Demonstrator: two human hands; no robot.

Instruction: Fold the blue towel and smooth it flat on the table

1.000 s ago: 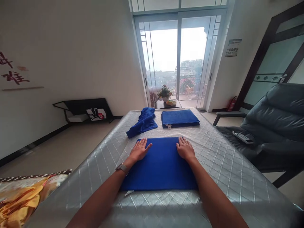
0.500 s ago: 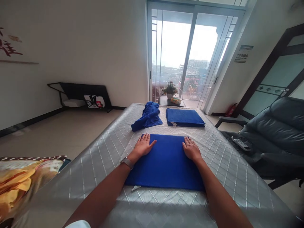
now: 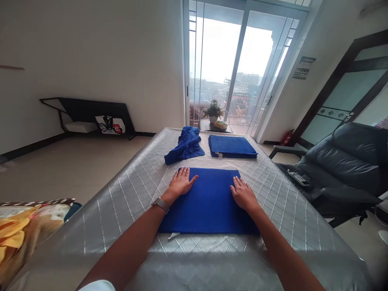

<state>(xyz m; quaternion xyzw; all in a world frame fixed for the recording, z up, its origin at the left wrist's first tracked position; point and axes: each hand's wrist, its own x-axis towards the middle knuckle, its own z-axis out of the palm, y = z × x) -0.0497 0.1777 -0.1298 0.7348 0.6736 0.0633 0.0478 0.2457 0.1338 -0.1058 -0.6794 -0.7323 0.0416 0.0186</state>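
A folded blue towel [image 3: 209, 202] lies flat on the silver quilted mattress [image 3: 121, 210] in front of me. My left hand [image 3: 179, 183] rests palm down on the towel's far left part, fingers spread, a watch on its wrist. On the far right part, my right hand [image 3: 243, 194] also lies flat and open. Beyond them sit a crumpled blue towel [image 3: 185, 148] on the left and a neatly folded blue towel [image 3: 231, 146] on the right.
A dark recliner chair [image 3: 339, 169] with a remote on it stands right of the mattress. A patterned pillow [image 3: 27, 230] lies at the lower left. A potted plant [image 3: 213, 110] stands on a small table before the glass balcony door. A black shelf [image 3: 87, 117] leans at the left wall.
Both hands have slid slightly back toward me on the towel, staying flat. The view has shifted to the left and tilted a little.
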